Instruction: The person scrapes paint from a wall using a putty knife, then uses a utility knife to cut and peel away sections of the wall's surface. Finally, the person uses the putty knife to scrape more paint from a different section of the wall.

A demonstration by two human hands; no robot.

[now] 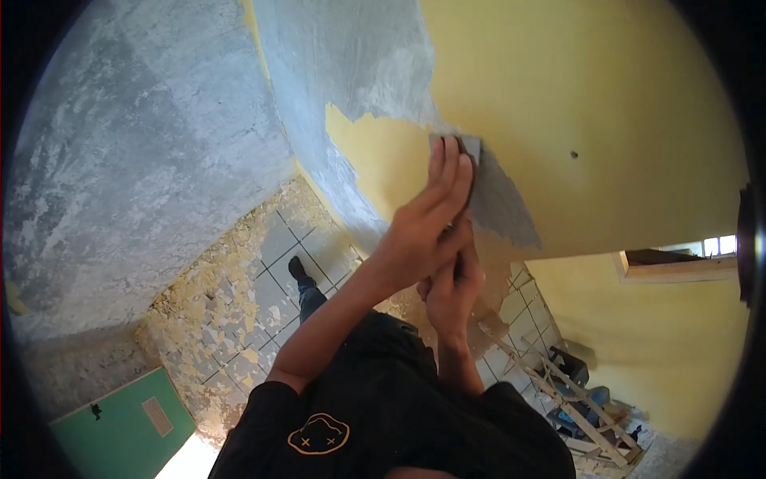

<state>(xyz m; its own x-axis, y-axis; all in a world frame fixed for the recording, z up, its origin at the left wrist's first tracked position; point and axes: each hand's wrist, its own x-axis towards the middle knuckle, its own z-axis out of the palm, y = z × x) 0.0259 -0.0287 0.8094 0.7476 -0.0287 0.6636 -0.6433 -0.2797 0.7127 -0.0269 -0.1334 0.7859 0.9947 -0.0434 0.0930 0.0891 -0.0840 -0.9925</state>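
A scraper (pixel 471 147) with a flat grey blade lies against the wall, at the border between yellow paint (pixel 511 104) and bare grey plaster (pixel 507 203). The fingers of my left hand (pixel 431 215) stretch up along the tool and press on its blade. Below it, my right hand (pixel 455 291) is wrapped round the handle, which is mostly hidden by my hands. A patch of yellow paint (pixel 383 152) remains left of the blade, with grey plaster around its upper and left sides.
Paint flakes (pixel 199 319) cover much of the tiled floor (pixel 279 239). A wooden ladder (pixel 574 407) lies at the lower right among assorted items. At the lower left is a green door (pixel 128 431); a window opening (pixel 678 263) is on the right. My shoe (pixel 298 268) stands on the tiles.
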